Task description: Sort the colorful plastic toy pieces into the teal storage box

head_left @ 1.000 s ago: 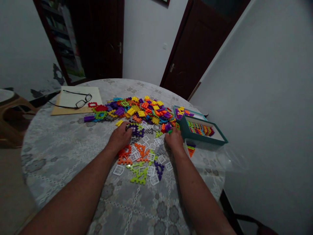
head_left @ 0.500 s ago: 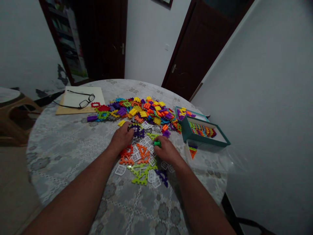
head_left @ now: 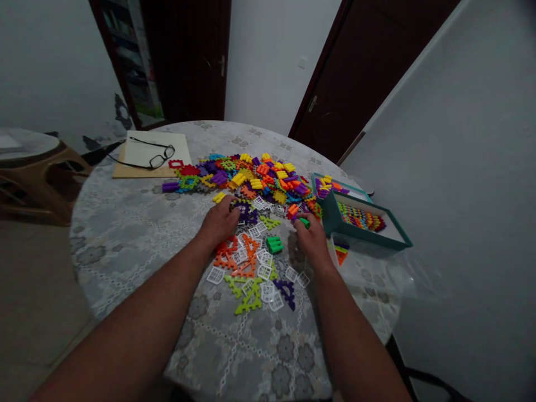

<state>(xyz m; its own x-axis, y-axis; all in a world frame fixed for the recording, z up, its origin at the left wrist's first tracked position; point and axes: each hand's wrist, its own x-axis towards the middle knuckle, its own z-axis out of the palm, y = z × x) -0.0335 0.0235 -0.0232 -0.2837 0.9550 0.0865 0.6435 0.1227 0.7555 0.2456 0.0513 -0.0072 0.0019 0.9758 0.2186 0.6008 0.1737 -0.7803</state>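
Two bare hands work well apart over a round table (head_left: 125, 223) spread with a patterned grey cloth, among scattered plastic building pieces. The left hand (head_left: 220, 223) rests beside dark purple pieces (head_left: 248, 214), its fingers curled at their edge; whether it grips one cannot be told. The right hand (head_left: 310, 237), nearer the teal box (head_left: 368, 239), has thumb and finger closed on a small green piece (head_left: 305, 223). Between the hands, a ribbed green block (head_left: 274, 244) lies on the cloth, next to white lattice pieces (head_left: 264, 272) mixed with orange pieces (head_left: 226, 261) and lime-green pieces (head_left: 249, 304). A purple arched piece (head_left: 286, 293) lies at the near right of this group. Beyond the hands stretches a heap of multicoloured pieces (head_left: 251, 183). Rows of bright pieces (head_left: 360, 216) fill much of the teal box at right. At far left, black-framed glasses (head_left: 151, 166) lie on pale paper (head_left: 180, 146), and two dark doors (head_left: 188, 61) stand behind the table.
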